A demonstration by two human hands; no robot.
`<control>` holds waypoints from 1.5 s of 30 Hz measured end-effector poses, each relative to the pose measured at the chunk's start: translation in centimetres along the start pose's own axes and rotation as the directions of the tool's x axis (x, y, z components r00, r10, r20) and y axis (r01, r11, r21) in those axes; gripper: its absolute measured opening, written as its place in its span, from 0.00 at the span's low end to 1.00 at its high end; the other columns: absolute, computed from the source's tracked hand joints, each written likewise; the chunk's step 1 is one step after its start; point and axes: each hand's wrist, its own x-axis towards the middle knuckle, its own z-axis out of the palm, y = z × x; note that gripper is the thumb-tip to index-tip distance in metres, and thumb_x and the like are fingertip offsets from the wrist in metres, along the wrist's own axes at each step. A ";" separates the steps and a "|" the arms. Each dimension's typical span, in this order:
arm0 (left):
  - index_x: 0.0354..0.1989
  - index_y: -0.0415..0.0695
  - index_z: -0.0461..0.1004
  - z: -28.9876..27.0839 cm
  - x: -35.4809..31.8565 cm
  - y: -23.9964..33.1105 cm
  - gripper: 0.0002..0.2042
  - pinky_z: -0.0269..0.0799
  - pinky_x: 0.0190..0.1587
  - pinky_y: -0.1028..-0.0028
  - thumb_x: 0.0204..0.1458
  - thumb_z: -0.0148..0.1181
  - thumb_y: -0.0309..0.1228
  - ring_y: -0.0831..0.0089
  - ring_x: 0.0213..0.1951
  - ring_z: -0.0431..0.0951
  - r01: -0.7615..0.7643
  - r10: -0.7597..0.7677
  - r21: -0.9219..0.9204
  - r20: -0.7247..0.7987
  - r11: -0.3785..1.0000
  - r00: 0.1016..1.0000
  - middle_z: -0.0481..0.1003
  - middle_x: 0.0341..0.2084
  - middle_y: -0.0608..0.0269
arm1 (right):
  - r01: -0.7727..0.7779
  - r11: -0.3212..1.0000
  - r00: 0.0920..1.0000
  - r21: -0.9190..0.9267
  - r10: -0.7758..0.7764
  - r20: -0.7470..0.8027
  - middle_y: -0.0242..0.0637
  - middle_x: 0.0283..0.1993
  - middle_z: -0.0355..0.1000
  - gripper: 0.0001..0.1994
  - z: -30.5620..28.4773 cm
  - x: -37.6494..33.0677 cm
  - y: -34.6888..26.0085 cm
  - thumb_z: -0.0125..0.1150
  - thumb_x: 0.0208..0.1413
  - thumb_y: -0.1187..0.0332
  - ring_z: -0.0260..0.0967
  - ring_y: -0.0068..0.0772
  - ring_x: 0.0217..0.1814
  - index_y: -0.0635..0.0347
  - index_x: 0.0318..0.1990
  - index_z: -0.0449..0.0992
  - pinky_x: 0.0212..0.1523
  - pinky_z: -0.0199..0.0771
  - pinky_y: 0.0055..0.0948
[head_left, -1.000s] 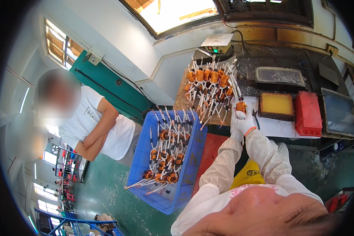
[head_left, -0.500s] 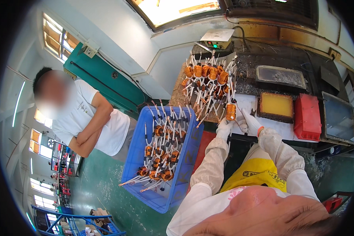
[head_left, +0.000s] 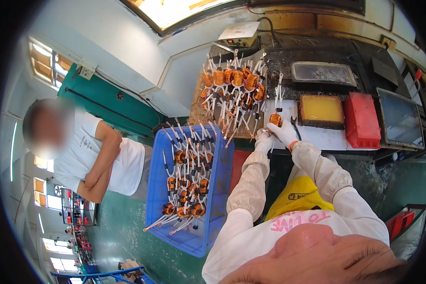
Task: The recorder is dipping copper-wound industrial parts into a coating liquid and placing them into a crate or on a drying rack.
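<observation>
Right-hand fingers (head_left: 280,128) have closed round the copper-wound toroidal coil (head_left: 275,119) above the tabletop's (head_left: 312,48) front edge, apparently steadying it, white leads (head_left: 279,92) pointing away; left fingers (head_left: 263,136) curl below, grip unclear.

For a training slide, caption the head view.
Gloved right hand holding a copper-wound coil, left hand beside it, with similar coils on the workbench and in a blue crate.

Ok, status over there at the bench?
Right hand on copper coil. Left hand close by, grip unclear. Coil pile to their left.
</observation>
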 end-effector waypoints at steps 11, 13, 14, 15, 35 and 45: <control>0.56 0.44 0.64 2.5 -3.8 2.7 0.24 0.71 0.56 0.60 0.53 0.63 0.34 0.52 0.55 0.72 -0.026 0.037 0.037 -0.351 0.999 0.936 0.69 0.54 0.52 | -0.065 0.966 0.988 -0.252 0.027 -0.151 0.60 0.52 0.72 0.41 0.8 -1.8 -0.2 0.68 0.42 0.45 0.74 0.57 0.50 0.66 0.59 0.65 0.51 0.74 0.44; 0.55 0.44 0.65 0.9 -3.7 0.7 0.22 0.71 0.55 0.61 0.52 0.63 0.33 0.53 0.54 0.73 -0.054 0.063 0.034 -0.358 0.998 0.932 0.69 0.53 0.52 | -0.096 0.946 0.994 -0.310 0.077 -0.073 0.62 0.53 0.70 0.43 1.8 -2.5 -2.2 0.68 0.42 0.44 0.74 0.58 0.50 0.68 0.58 0.63 0.50 0.74 0.46; 0.53 0.45 0.67 -0.1 -3.6 -0.4 0.21 0.72 0.54 0.61 0.52 0.63 0.32 0.54 0.54 0.74 -0.089 0.094 0.031 -0.353 0.996 0.931 0.70 0.52 0.52 | -0.076 0.949 0.996 -0.306 0.060 -0.059 0.62 0.53 0.70 0.43 2.4 -2.8 -3.1 0.68 0.42 0.44 0.74 0.58 0.50 0.68 0.58 0.63 0.50 0.74 0.46; 0.55 0.44 0.69 0.3 -5.4 2.9 0.18 0.72 0.55 0.63 0.55 0.58 0.29 0.56 0.52 0.75 -0.041 0.010 -0.154 -0.194 0.987 0.981 0.69 0.53 0.52 | -0.128 0.937 0.989 -0.326 0.094 -0.117 0.62 0.53 0.71 0.44 0.9 -2.0 -0.1 0.67 0.42 0.42 0.75 0.59 0.50 0.69 0.58 0.62 0.50 0.75 0.46; 0.71 0.34 0.49 -1.7 -1.5 11.7 0.36 0.51 0.70 0.61 0.62 0.47 0.47 0.42 0.69 0.54 -0.431 0.390 -0.079 -0.305 0.899 0.869 0.53 0.68 0.33 | 0.358 0.930 0.932 -0.079 -0.361 -0.023 0.60 0.57 0.67 0.23 5.4 7.3 15.8 0.51 0.62 0.56 0.69 0.58 0.58 0.59 0.60 0.62 0.52 0.71 0.45; 0.70 0.33 0.49 -3.2 -1.7 9.8 0.36 0.46 0.72 0.54 0.60 0.49 0.44 0.43 0.70 0.53 -0.467 0.686 0.513 -0.421 0.720 0.594 0.51 0.69 0.36 | 0.235 0.751 0.950 0.618 -0.313 0.019 0.47 0.58 0.70 0.21 5.8 3.0 7.0 0.35 0.73 0.58 0.66 0.40 0.58 0.61 0.63 0.63 0.57 0.67 0.34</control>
